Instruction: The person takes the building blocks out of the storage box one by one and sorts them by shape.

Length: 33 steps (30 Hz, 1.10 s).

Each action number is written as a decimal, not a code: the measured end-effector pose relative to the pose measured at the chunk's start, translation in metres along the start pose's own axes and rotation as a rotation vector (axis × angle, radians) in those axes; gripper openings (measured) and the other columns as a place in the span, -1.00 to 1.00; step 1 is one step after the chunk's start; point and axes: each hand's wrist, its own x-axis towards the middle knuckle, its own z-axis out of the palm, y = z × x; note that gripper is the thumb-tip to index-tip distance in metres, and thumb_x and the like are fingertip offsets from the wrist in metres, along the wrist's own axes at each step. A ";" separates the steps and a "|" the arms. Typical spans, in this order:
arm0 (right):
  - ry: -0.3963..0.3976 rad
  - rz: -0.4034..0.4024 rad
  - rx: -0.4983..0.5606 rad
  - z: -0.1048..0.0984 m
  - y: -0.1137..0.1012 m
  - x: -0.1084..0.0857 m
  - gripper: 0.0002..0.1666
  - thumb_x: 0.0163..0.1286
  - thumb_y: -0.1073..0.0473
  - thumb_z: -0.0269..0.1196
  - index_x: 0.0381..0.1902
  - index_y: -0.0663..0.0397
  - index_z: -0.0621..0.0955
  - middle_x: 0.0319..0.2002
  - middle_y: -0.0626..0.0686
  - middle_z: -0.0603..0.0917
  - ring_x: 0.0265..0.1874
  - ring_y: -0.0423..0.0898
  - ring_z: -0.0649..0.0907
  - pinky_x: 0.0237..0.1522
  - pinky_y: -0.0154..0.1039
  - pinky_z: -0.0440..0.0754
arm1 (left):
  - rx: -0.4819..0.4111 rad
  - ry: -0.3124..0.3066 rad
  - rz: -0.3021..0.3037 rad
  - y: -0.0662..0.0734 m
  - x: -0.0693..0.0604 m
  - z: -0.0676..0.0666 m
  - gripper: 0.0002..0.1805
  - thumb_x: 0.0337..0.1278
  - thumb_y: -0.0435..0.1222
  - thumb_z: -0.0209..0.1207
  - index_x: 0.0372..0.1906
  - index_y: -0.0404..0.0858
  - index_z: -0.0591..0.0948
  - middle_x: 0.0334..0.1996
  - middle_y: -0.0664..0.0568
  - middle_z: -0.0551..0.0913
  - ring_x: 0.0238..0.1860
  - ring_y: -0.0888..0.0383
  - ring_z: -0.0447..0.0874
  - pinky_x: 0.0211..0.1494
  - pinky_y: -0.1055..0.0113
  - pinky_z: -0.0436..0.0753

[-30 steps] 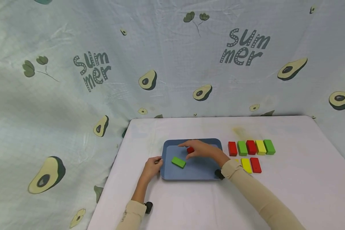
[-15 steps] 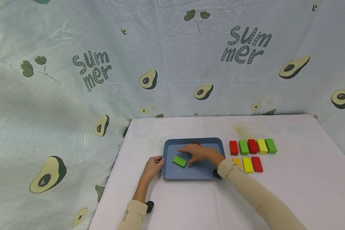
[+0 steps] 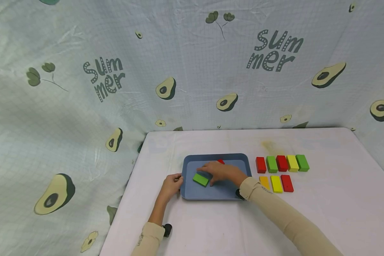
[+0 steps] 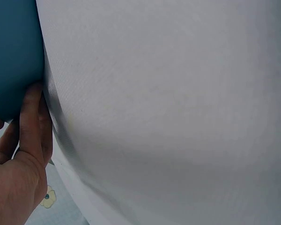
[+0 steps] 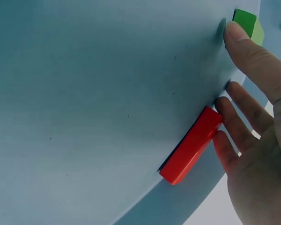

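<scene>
A blue-grey tray (image 3: 224,192) lies on the table. In the head view my left hand (image 3: 171,185) is at its left edge; in the left wrist view the fingers and thumb pinch the tray's rim. My right hand (image 3: 219,171) is over the tray with fingers spread, holding nothing. A green block (image 3: 200,180) lies in the tray just left of the right hand. Beyond the hand a red block (image 3: 221,161) shows in part. The right wrist view has the red block (image 5: 191,146) beside the fingertips, and the thumb close to the green block (image 5: 248,24).
Right of the tray stand two rows of blocks. The back row has red (image 3: 260,165), green (image 3: 271,164) and yellow (image 3: 292,163) ones among several. A yellow block (image 3: 276,184) and a red block (image 3: 287,183) are in the front row. A printed curtain hangs behind the table.
The red block in the tray now shows farther back and right, apart from the gap between my right thumb and fingers. My right hand has shifted slightly down; the left hand stays put.
</scene>
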 end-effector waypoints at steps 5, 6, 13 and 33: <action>0.024 -0.015 -0.050 0.002 -0.001 0.001 -0.17 0.07 0.00 0.44 0.31 -0.09 0.41 0.19 0.01 0.44 0.20 -0.04 0.39 0.20 -0.08 0.31 | 0.017 0.000 0.011 0.000 -0.001 -0.002 -0.62 0.27 -0.33 0.04 0.11 -0.48 0.53 -0.13 -0.18 0.63 -0.17 0.02 0.63 -0.33 0.27 0.63; 0.027 -0.015 -0.056 0.002 -0.002 0.001 -0.19 0.07 -0.02 0.44 0.30 -0.09 0.43 0.18 0.00 0.45 0.18 -0.04 0.40 0.20 -0.09 0.32 | 0.017 0.000 0.011 0.000 -0.001 -0.002 -0.62 0.27 -0.33 0.05 0.11 -0.48 0.53 -0.13 -0.18 0.63 -0.17 0.02 0.63 -0.32 0.27 0.63; 0.021 0.002 -0.090 0.000 -0.007 -0.001 -0.11 0.03 -0.14 0.43 0.34 -0.19 0.39 0.19 -0.03 0.44 0.19 -0.06 0.39 0.19 -0.08 0.32 | 0.010 0.003 0.020 0.000 0.000 -0.001 -0.61 0.27 -0.34 0.04 0.10 -0.50 0.52 -0.15 -0.18 0.63 -0.17 0.02 0.63 -0.30 0.27 0.63; 0.064 -0.004 -0.170 -0.001 -0.014 0.001 -0.20 0.04 -0.16 0.42 0.27 -0.25 0.45 0.09 -0.02 0.48 0.08 -0.02 0.46 0.08 -0.02 0.39 | -0.003 0.002 0.021 -0.001 -0.001 -0.002 -0.62 0.26 -0.34 0.04 0.10 -0.49 0.53 -0.15 -0.18 0.63 -0.19 0.03 0.63 -0.31 0.28 0.63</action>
